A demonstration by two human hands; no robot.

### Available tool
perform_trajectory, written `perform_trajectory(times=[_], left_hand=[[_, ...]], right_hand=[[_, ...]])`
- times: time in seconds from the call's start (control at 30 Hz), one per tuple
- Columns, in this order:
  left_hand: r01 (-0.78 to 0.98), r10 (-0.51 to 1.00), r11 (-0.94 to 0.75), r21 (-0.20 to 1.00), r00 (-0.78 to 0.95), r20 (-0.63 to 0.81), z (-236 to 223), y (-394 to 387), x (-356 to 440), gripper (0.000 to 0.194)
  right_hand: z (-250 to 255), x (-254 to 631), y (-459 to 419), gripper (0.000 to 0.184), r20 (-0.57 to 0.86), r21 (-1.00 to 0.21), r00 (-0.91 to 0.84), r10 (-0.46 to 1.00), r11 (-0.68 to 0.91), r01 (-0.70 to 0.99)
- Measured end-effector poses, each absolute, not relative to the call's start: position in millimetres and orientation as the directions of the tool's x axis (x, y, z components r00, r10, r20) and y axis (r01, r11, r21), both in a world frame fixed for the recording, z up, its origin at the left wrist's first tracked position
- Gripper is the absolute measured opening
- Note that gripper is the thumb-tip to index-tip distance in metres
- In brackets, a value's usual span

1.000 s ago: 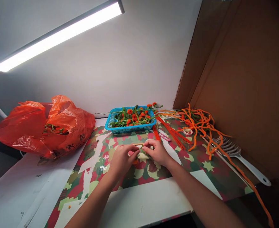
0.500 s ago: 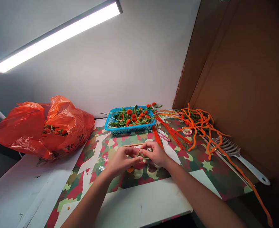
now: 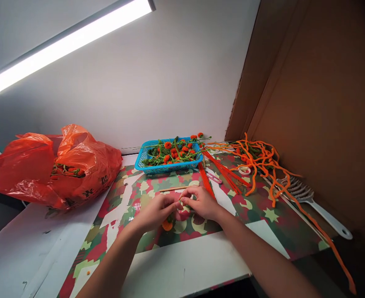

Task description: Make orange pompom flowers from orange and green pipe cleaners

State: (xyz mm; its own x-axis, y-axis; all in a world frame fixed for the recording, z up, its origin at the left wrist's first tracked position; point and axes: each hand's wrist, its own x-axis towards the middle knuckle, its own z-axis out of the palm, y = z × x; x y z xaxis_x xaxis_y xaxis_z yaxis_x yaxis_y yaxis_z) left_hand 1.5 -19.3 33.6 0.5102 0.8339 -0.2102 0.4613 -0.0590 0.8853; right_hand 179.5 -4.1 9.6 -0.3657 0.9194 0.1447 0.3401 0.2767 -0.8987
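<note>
My left hand and my right hand meet over the middle of the patterned board, fingertips pinched close together. Between them is a thin green stem, mostly hidden by the fingers. An orange fuzzy flower head shows just under my left hand; its join to the stem is hidden. Beyond the fingers, a thin wooden stick lies on the board. Further back, a blue plastic basket holds several orange flowers with green stems and leaves.
A red plastic bag with more flowers stands at left. On the right lie tangled orange fuzzy strands, red-orange strips, pink scissors, a tape roll and a white-handled brush. A cardboard panel rises at right.
My fingertips have drawn closer together, and less green shows between them. The orange flower head under my left hand shows more and sits slightly lower. The view has shifted slightly.
</note>
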Motion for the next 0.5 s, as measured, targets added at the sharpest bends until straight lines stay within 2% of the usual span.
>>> perform_trajectory(times=[0.07, 0.13, 0.23, 0.33, 0.4, 0.5], left_hand=[[0.447, 0.843, -0.058, 0.893, 0.501, -0.195, 35.0, -20.0, 1.8, 0.034], [0.501, 0.896, -0.127, 0.856, 0.427, -0.117, 35.4, -20.5, 2.8, 0.029], [0.628, 0.945, -0.238, 0.741, 0.325, 0.027, 34.2, -20.0, 4.7, 0.029], [0.714, 0.947, -0.302, 0.632, 0.298, 0.115, 32.9, -18.9, 5.2, 0.032], [0.718, 0.944, -0.311, 0.622, 0.311, 0.112, 33.3, -18.6, 4.0, 0.033], [0.594, 0.902, -0.216, 0.775, 0.425, -0.075, 36.1, -18.8, -0.4, 0.033]], right_hand=[[9.5, 179.5, -4.2, 0.012, 0.142, -0.893, -0.361, 0.922, 0.276, 0.355], [7.1, 179.9, -3.1, 0.013, 0.143, -0.895, -0.350, 0.926, 0.272, 0.354], [2.3, 180.3, -0.5, 0.014, 0.150, -0.909, -0.341, 0.928, 0.265, 0.322], [0.7, 180.1, 0.7, 0.014, 0.147, -0.913, -0.328, 0.933, 0.256, 0.318], [2.5, 179.8, 0.1, 0.012, 0.147, -0.894, -0.309, 0.940, 0.260, 0.365], [7.6, 179.4, -2.7, 0.012, 0.151, -0.857, -0.315, 0.937, 0.283, 0.430]])
